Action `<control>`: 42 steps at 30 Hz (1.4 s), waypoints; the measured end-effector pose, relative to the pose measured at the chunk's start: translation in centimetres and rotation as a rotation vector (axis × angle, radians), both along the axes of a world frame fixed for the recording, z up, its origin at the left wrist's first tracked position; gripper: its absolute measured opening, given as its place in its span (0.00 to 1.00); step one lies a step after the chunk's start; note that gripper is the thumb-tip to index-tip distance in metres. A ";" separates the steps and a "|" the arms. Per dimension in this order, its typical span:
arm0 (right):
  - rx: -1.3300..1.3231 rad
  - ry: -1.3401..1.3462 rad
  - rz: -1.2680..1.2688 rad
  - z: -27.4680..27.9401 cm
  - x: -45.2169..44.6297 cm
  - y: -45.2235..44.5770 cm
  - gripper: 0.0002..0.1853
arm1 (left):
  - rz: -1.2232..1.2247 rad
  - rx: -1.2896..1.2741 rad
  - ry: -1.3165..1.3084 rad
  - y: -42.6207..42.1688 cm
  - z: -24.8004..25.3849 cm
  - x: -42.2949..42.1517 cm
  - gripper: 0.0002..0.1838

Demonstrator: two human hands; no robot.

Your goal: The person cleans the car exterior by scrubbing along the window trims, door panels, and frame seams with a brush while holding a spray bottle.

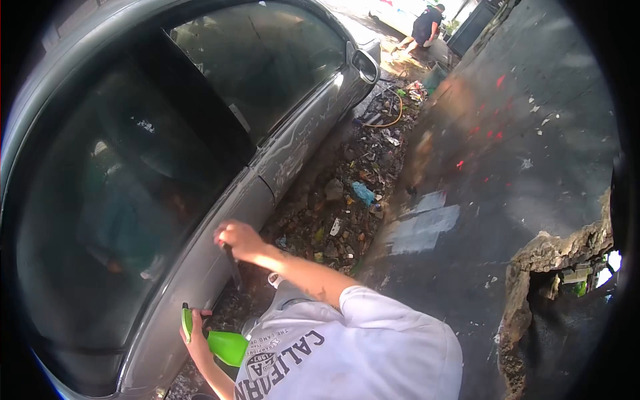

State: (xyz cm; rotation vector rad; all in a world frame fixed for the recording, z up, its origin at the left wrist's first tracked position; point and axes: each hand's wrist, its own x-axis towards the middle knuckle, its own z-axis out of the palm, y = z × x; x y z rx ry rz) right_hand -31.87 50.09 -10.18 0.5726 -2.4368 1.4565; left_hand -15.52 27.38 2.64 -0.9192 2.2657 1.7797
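My left hand (pixel 195 339), low at the left, is wrapped round the neck of a green spray bottle (pixel 228 348). Its dark nozzle points up beside the car's lower side. Higher up, my right hand (pixel 239 241) is closed on a dark, narrow tool (pixel 233 268) that hangs down from the fist. Motion blurs the tool, so I cannot make out its kind. The fist is in front of the rear door of a grey car (pixel 220 220); whether it touches the panel I cannot tell. Whitish streaks mark the front door (pixel 293 150).
A side mirror (pixel 365 67) juts out ahead. Rubble and litter (pixel 337 200), with a blue plastic scrap (pixel 363 193) and a yellowish hose (pixel 400 110), line the narrow strip between car and dark wall (pixel 480 187). The wall has a broken hole. Another person (pixel 425 27) crouches far off.
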 end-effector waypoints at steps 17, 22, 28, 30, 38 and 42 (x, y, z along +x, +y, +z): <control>-0.151 0.109 -0.161 0.6 -3.2 0.6 0.10 | 0.036 -0.037 -0.001 -3.2 -1.0 2.1 0.16; -0.058 0.250 -0.105 2.7 -5.2 3.7 0.11 | -0.011 -0.080 -0.025 -1.3 0.5 0.7 0.16; -0.105 0.270 -0.070 1.1 -5.9 1.5 0.11 | 0.087 -0.034 -0.010 -2.2 -0.8 2.6 0.16; -0.186 0.184 0.140 2.3 -1.6 -5.8 0.11 | 0.084 -0.076 -0.023 -1.8 -0.4 2.6 0.16; 0.101 0.502 0.163 3.0 -5.8 -0.8 0.11 | 0.248 0.048 -0.041 -4.2 0.4 5.6 0.14; 0.125 0.330 0.219 3.6 -4.8 0.2 0.13 | 0.200 -0.009 0.011 -7.8 -1.4 7.8 0.14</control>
